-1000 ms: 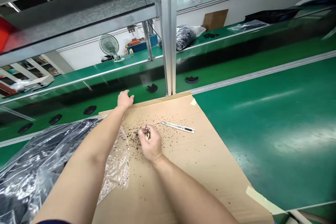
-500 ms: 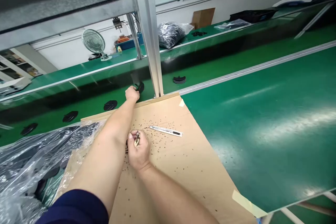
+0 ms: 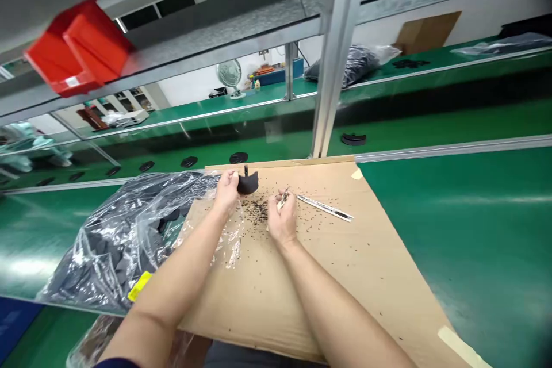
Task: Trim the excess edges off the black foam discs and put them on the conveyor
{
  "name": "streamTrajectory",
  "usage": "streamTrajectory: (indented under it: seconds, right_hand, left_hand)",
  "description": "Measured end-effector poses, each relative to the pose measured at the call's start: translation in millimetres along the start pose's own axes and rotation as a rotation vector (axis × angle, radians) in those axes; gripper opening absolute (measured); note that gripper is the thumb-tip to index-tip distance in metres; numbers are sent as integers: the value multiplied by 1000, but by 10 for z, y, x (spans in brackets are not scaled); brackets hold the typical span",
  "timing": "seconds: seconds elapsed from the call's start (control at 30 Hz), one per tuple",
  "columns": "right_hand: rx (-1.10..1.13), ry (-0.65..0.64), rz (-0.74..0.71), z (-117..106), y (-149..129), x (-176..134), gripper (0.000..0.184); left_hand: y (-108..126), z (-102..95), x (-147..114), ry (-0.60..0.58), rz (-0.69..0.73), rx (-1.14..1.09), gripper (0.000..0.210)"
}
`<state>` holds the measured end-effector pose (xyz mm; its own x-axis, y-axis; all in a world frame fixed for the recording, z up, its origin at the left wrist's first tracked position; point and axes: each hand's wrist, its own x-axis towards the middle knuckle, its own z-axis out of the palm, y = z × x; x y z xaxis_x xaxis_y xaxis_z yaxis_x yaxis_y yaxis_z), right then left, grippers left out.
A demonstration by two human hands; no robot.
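Note:
My left hand (image 3: pixel 226 191) is closed on a black curved plastic piece (image 3: pixel 248 184), holding it above the far part of the cardboard sheet (image 3: pixel 267 310). A thin upright prong shows on top of that piece. My right hand (image 3: pixel 282 224), lower and to the right, is wrapped round what look like small nippers (image 3: pixel 283 200) with pale handles; its fingers partly hide them. Between the hands, many tiny black bits (image 3: pixel 257 211) are scattered on the cardboard. A slim utility knife (image 3: pixel 325 207) lies just right of my right hand.
A clear plastic bag (image 3: pixel 129 241) of dark curved pieces lies to the left, reaching onto the cardboard. Several black pieces (image 3: pixel 188 161) rest in a row on the green strip beyond. A metal post (image 3: pixel 340 57) rises behind the cardboard, and a red bin (image 3: pixel 81 49) sits on the shelf above.
My left hand has come back from the green strip to above the cardboard, with a black curved piece in it. My right hand still holds the nippers. The view has swung left.

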<state>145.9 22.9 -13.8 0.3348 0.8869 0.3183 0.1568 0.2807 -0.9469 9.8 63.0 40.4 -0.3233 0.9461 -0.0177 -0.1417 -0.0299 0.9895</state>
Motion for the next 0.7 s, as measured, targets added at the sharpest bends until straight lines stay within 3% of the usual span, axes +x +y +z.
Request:
streamTrajectory:
  seconds: [0.07,0.13,0.23,0.4,0.5,0.7]
  right_hand:
    - [-81,-56,-68,-27,-26,-6,33]
    - [-122,-143,-107,-66,-60,-23,37]
    - [-154,-276,-170,-133,-122,-69,43]
    - [-329,-465,-383,-204,-224,-153,39]
    - [-403,-488,-466,-204,-240,-172,36]
    - [-433,-496,-483,-197,-213,-163,36]
  left_hand:
    - [-70,-188,-234,-14,-130,-120,30]
    - [-153,-316,-392,-101,-232,-247,40]
    - [-245,-419,-485,-196,-263,-391,39]
    - [-264,-477,-419,-124,-277,-475,36]
    - [-241,-493,-393,-142,-305,-488,36]
    - [-184,-504,-438,-232,-293,-493,37]
